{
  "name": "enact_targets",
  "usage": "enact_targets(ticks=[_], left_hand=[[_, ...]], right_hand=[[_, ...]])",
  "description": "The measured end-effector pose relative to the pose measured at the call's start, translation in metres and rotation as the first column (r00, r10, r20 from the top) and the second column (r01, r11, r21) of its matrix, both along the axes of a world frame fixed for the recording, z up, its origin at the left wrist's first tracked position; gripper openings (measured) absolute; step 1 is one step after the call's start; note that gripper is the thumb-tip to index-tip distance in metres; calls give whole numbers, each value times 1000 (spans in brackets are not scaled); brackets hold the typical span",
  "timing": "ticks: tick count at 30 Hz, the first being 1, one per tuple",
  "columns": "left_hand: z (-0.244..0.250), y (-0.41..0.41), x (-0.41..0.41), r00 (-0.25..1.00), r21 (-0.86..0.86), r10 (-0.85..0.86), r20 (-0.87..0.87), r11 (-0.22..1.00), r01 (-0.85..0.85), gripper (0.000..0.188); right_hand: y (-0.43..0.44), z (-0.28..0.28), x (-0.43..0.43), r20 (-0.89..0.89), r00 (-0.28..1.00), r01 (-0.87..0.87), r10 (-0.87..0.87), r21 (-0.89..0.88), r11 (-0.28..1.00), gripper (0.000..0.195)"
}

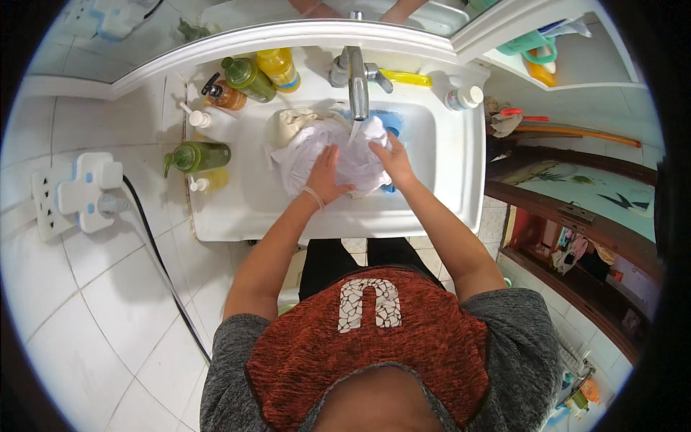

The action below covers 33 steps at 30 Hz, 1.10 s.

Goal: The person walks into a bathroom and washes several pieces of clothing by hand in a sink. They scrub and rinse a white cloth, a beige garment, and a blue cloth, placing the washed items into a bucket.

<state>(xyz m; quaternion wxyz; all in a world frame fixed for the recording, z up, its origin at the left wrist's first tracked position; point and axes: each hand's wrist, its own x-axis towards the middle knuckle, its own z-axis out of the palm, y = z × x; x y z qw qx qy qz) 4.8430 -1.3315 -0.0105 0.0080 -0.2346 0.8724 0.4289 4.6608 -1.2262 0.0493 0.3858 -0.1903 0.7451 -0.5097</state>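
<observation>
White wet cloth (310,154) lies bunched in a white ceramic sink (251,186). My left hand (326,178) rests on the cloth, its fingers extended and thumb spread. A raised fold of the white cloth is pinched between the thumb and fingers of my right hand (394,159), at the right of the bundle. Water runs from the chrome faucet (358,86) just above the cloth. A cream-coloured cloth (294,125) sits at the bundle's upper left. Part of a blue object (393,123) shows behind and beneath the cloth; its kind is hard to tell.
Pump bottles, including a green one (205,156), and a yellow bottle (279,70) line the sink's left and back rim. A yellow object (406,78) and a white-capped bottle (463,98) stand right of the faucet. A mirror cabinet edge (270,40) overhangs the back.
</observation>
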Motion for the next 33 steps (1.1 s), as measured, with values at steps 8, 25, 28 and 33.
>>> enact_targets(ticks=[8, 25, 28, 33], left_hand=[[102, 28, -46, 704, 218, 295, -646, 955, -201, 77], [49, -32, 14, 585, 368, 688, -429, 725, -583, 34], [61, -55, 29, 592, 185, 675, -442, 714, -676, 34], [82, -63, 16, 682, 72, 607, -408, 766, -639, 31]], right_hand=[[18, 205, 32, 344, 937, 101, 53, -414, 905, 42], [118, 360, -37, 101, 982, 159, -158, -899, 408, 42], [125, 288, -66, 190, 884, 425, -426, -705, 568, 44], [98, 95, -66, -169, 945, 254, -279, -157, 954, 64]])
